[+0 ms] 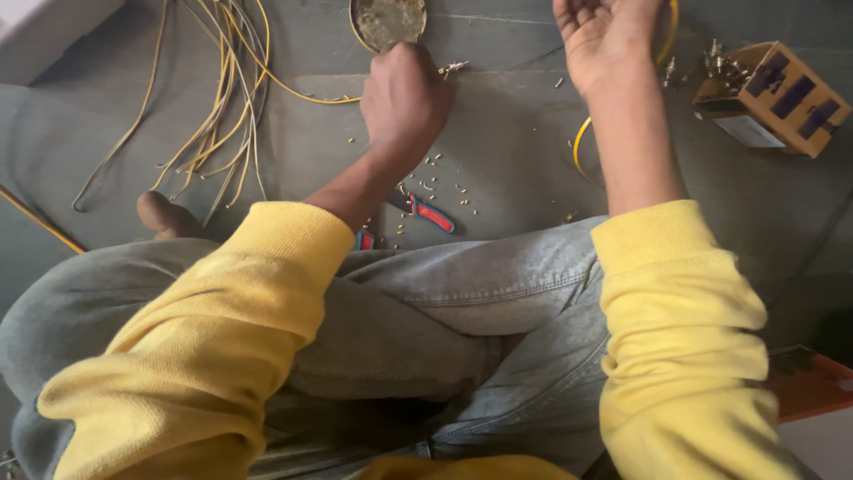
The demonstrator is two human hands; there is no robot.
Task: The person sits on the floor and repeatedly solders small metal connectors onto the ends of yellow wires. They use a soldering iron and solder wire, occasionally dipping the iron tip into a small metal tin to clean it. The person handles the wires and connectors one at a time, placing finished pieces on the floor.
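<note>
At top centre, the left hand (406, 98), fingers curled under and grip hidden, touches the round metal tin of grit (388, 21), while the right hand (604, 40) lies open-palmed, holding nothing visible, farther right.

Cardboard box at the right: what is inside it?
The cardboard box lies tipped, and small metal fittings show at its open end. Its walls hide whatever lies deeper inside.
</note>
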